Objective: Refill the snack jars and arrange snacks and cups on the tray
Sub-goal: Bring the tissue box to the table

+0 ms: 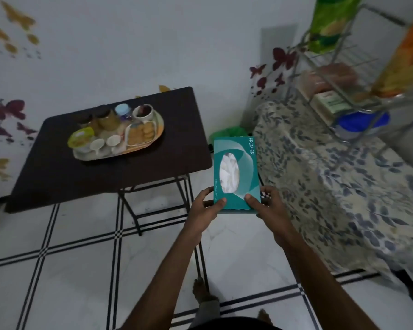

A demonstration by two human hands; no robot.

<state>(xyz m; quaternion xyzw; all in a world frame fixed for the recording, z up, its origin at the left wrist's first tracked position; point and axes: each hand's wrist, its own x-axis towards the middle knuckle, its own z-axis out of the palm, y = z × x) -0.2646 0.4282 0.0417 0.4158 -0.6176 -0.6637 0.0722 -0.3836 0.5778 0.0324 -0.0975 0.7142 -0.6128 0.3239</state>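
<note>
Both hands, left (206, 208) and right (265, 206), grip the near end of a teal cardboard tissue box (235, 173) at frame centre. The oval tray of jars, cups and biscuits (119, 132) sits on the dark table (105, 167), upper left, well apart.

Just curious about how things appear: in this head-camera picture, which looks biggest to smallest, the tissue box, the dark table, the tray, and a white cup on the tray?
1. Dark table
2. Tray and tissue box: unsure, since the box is held nearer the camera
3. White cup
</note>
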